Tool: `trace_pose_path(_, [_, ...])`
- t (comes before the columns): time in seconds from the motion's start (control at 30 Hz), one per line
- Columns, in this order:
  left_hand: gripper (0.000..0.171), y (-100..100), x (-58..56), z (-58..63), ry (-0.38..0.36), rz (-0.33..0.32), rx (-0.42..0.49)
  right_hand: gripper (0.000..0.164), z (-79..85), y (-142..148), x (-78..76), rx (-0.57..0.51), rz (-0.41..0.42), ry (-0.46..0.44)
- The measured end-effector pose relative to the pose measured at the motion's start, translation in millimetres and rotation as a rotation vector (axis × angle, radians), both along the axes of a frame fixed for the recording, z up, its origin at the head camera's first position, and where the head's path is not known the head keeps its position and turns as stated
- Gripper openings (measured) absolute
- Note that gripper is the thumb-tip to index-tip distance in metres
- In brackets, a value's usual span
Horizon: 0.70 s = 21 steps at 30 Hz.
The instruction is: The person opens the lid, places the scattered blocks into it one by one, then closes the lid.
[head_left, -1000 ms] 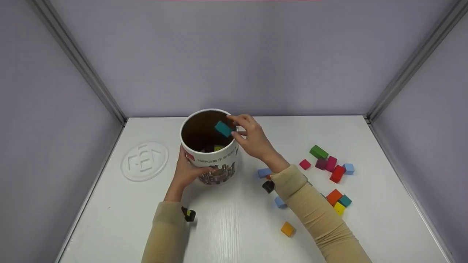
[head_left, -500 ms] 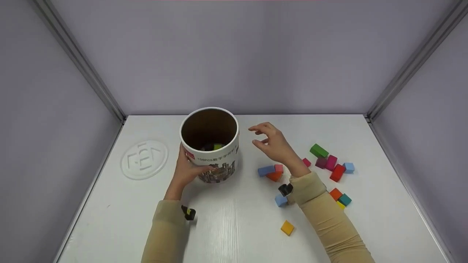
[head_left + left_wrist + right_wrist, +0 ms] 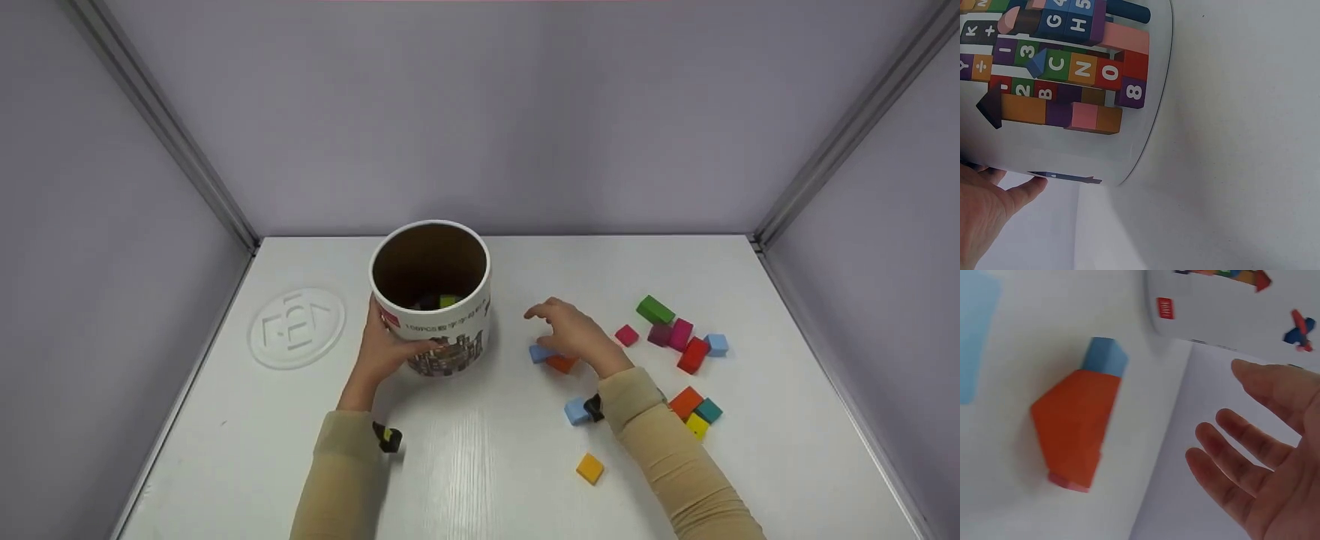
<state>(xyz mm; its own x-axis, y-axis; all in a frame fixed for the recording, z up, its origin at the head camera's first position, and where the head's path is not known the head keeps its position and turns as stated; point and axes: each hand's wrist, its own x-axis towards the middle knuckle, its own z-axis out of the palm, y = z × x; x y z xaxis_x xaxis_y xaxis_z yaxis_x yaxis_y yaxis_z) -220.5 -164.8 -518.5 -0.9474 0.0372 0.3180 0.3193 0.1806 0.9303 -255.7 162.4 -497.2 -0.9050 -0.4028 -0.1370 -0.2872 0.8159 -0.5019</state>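
Note:
A tall white printed bucket (image 3: 450,326) stands upright on the table, its mouth tipped into view with a yellow-green block (image 3: 447,301) inside. My left hand (image 3: 381,354) grips the bucket's left side, thumb across the front; the left wrist view shows fingers (image 3: 1028,193) along the wall. To the bucket's right, my right hand (image 3: 577,334) hovers with spread, slightly bent fingers, holding nothing. Under it lie a blue block (image 3: 538,353) and an orange-red block (image 3: 561,364). In the right wrist view a pink block (image 3: 1068,482) touches the orange-red one.
Right of my right hand lie several blocks, including a green block (image 3: 655,310), a red block (image 3: 693,355) and a yellow block (image 3: 697,427). Closer in are a light blue block (image 3: 576,412) and an orange-yellow block (image 3: 590,469). A clear round disc (image 3: 296,328) lies at left.
My right hand let the teal block go at the bucket's mouth, drew back to the right, then came down over the blue and orange-red blocks. My left hand stays on the bucket.

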Motion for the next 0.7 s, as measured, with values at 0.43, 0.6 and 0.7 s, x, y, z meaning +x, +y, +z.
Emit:
trace_pose_path(0.43, [0.129,1,0.2,0.9,0.012,0.008,-0.02,0.043,-26.7,-7,-1.9,0.169,-0.01,-0.061])
trace_pose_path(0.6, [0.128,1,-0.1,0.6,0.023,-0.005,-0.016,0.046,-32.3,-6,-2.6,0.195,-0.012,-0.081])
trace_pose_path(0.7, [0.128,0,-0.4,0.0,0.021,-0.005,-0.013,0.048,-34.0,-6,-3.1,0.211,-0.013,-0.09])
